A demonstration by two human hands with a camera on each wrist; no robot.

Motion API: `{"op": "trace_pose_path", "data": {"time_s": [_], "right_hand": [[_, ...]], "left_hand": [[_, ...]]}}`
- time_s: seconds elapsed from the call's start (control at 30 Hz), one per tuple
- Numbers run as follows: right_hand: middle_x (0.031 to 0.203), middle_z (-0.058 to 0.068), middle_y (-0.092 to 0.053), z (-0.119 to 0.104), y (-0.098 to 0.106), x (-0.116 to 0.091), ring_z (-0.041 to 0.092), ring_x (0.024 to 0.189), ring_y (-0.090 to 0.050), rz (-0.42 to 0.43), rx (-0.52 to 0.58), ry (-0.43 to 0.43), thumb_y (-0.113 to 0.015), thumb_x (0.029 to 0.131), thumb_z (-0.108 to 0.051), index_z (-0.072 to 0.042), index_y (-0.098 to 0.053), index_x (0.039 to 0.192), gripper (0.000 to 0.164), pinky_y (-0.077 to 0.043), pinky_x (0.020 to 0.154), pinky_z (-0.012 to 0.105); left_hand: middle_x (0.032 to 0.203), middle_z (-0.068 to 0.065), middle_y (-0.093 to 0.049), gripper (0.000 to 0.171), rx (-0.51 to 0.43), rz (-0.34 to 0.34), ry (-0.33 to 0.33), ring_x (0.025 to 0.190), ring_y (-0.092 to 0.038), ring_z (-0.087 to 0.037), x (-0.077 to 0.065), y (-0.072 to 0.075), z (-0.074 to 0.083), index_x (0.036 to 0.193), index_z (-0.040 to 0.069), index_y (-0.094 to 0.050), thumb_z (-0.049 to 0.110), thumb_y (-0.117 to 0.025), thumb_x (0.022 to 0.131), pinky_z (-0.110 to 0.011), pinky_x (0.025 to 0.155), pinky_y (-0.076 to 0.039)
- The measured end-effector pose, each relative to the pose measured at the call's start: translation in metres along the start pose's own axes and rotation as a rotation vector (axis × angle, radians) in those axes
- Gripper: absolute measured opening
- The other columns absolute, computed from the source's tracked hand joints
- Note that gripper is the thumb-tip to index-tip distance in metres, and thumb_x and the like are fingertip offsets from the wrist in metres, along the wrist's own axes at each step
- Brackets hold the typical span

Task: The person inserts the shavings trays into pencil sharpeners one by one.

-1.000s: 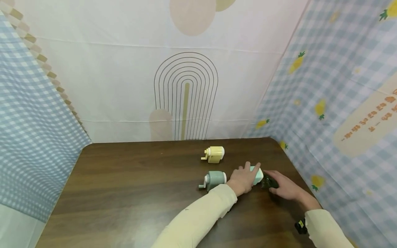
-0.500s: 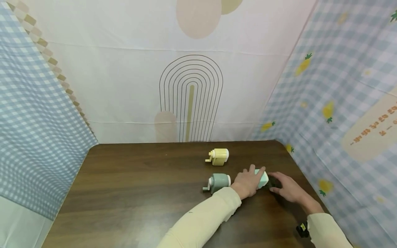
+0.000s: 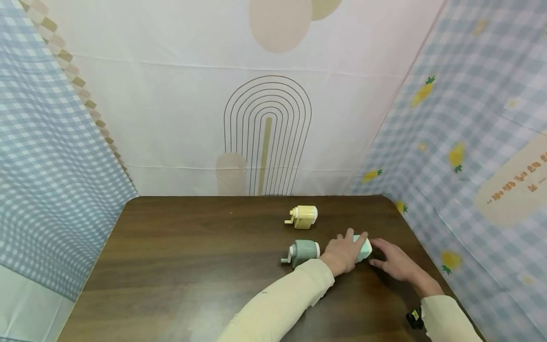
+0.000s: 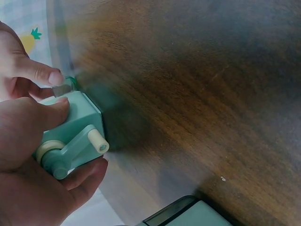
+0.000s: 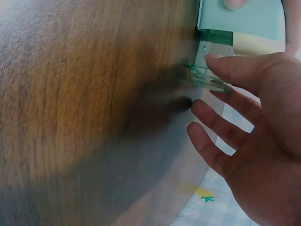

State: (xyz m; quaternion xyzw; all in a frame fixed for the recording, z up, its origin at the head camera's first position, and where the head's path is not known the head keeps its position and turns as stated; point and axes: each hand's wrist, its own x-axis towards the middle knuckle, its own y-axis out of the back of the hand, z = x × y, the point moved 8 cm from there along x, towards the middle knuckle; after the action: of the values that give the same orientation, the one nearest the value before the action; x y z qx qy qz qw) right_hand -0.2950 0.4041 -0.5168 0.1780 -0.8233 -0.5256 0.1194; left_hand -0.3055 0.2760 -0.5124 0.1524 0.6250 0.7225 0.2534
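Note:
My left hand (image 3: 343,252) grips a mint-green crank pencil sharpener (image 4: 80,110) near the right side of the table, its thumb on the top and its fingers beneath. The sharpener's crank (image 4: 77,149) faces the left wrist camera. At the opposite end, my right hand (image 3: 397,262) pinches a clear green-tinted shavings drawer (image 5: 207,82) between thumb and forefinger. That drawer sticks partly out of the sharpener's end. The other fingers of the right hand are spread loosely, apart from the sharpener. In the head view the hands hide most of the sharpener and the drawer.
A grey-green crank sharpener (image 3: 305,251) stands just left of my left hand. Behind it is a yellow crank sharpener (image 3: 304,217). The brown wooden table (image 3: 192,247) meets a white cloth (image 3: 179,118) at the back and a checked cloth (image 3: 436,199) on the right.
My right hand has drawn nearer the mint-green sharpener, and less of the drawer shows between the hands. The left hand keeps its grip. The head view has shifted slightly.

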Motion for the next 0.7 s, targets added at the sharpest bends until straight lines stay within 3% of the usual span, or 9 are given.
{"op": "trace_pose_path", "data": {"time_s": [0.23, 0.47, 0.7], "right_hand": [[0.130, 0.021, -0.058, -0.0017, -0.0023, 0.0004, 0.033, 0.102, -0.059, -0.002, -0.046, 0.008, -0.074, 0.088, 0.001, 0.005, -0.055, 0.136, 0.051, -0.053, 0.079, 0.051], [0.137, 0.026, -0.057, -0.0028, -0.0038, -0.0002, 0.047, 0.121, -0.055, 0.013, -0.025, -0.007, -0.074, 0.089, 0.000, 0.006, -0.051, 0.141, 0.058, -0.049, 0.094, 0.066], [0.145, 0.033, -0.050, -0.0008, -0.0062, 0.0004, 0.051, 0.124, -0.053, 0.000, 0.005, -0.073, -0.072, 0.093, -0.003, 0.006, -0.038, 0.150, 0.068, -0.048, 0.095, 0.068]], "left_hand": [[0.147, 0.004, -0.037, 0.088, -0.003, 0.007, 0.003, 0.114, -0.055, -0.018, 0.0034, -0.0022, 0.0010, 0.158, 0.045, -0.017, 0.046, -0.074, 0.091, -0.032, 0.078, -0.056], [0.148, 0.004, -0.037, 0.089, -0.011, -0.002, 0.007, 0.116, -0.054, -0.018, 0.0032, -0.0022, 0.0004, 0.158, 0.046, -0.017, 0.045, -0.075, 0.091, -0.032, 0.079, -0.056], [0.149, 0.003, -0.036, 0.088, -0.022, 0.001, 0.007, 0.115, -0.054, -0.018, 0.0027, -0.0024, -0.0008, 0.157, 0.046, -0.016, 0.045, -0.074, 0.091, -0.032, 0.077, -0.056]]}}
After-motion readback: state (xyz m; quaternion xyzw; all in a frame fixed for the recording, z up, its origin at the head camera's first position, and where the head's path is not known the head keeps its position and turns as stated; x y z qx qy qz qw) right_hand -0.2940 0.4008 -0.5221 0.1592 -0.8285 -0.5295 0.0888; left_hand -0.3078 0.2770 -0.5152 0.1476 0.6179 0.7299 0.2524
